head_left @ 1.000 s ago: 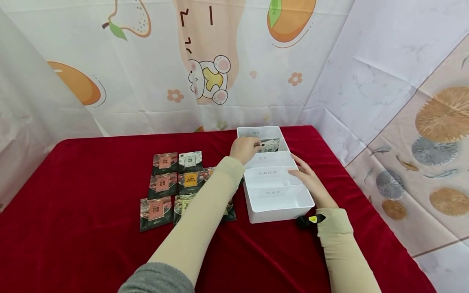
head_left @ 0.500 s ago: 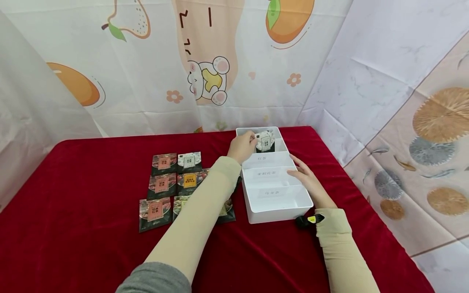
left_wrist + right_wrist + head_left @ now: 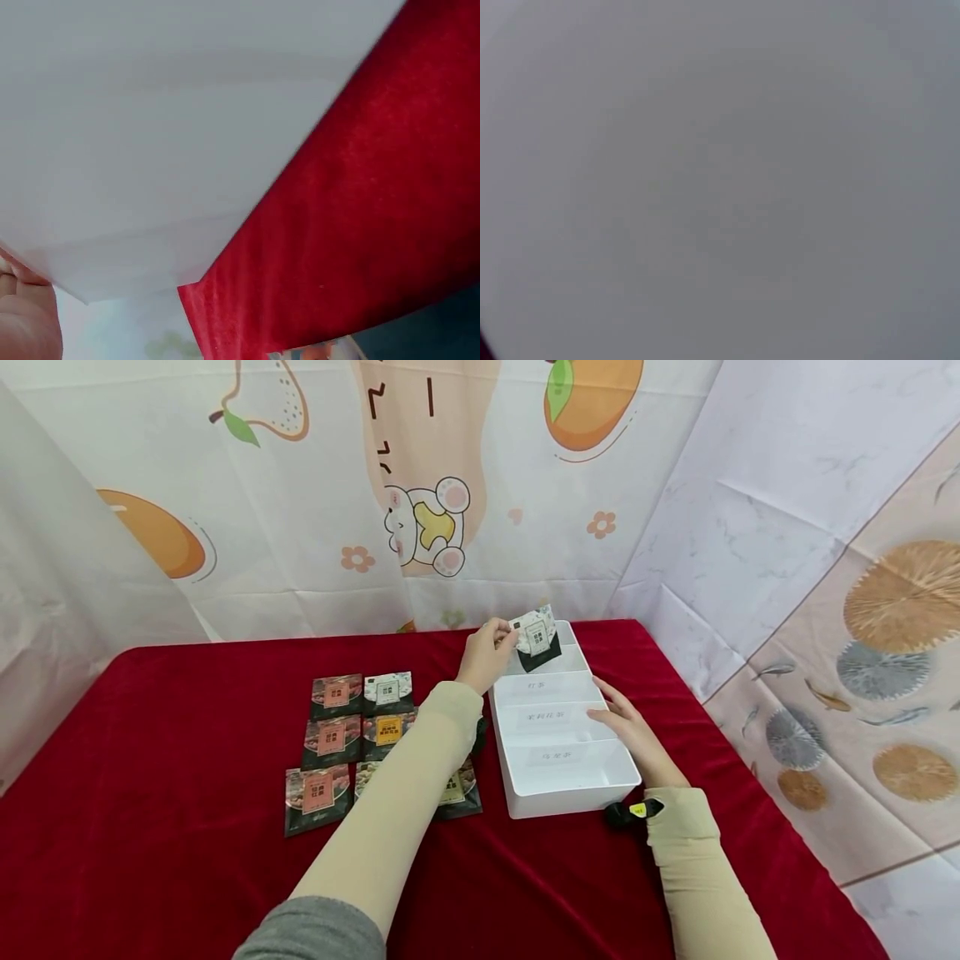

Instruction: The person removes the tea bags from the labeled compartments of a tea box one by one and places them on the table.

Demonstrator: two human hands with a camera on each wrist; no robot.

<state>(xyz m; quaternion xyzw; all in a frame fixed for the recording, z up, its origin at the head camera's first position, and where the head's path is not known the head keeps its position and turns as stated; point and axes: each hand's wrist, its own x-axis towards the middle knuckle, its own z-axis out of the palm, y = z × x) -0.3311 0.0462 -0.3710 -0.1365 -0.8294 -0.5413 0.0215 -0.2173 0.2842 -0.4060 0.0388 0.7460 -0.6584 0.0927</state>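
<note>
In the head view my left hand (image 3: 486, 653) pinches a tea sachet (image 3: 537, 637) by its left edge. The sachet has a white patterned top and a dark lower part; it is tilted over the far compartments of a long white divided box (image 3: 570, 802). My right hand (image 3: 633, 735) rests along the box's right side, its thumb reaching over the rim and its fingers straight. The left wrist view shows part of my left hand (image 3: 30, 322) beside the box's pale wall (image 3: 150, 150). Only a blurred pale surface fills the right wrist view.
Several sachets lie in rows left of the box on a red cloth (image 3: 187, 827): coral-labelled ones (image 3: 318, 790), a white one (image 3: 387, 691), a yellow-labelled one (image 3: 388, 729), and a green-labelled one (image 3: 453, 791) partly behind my left arm. A printed curtain (image 3: 300, 527) hangs behind the table.
My left hand has lifted the white-topped sachet up out of a rear compartment and slightly left, above the box's far end. My right hand stays at the box's side.
</note>
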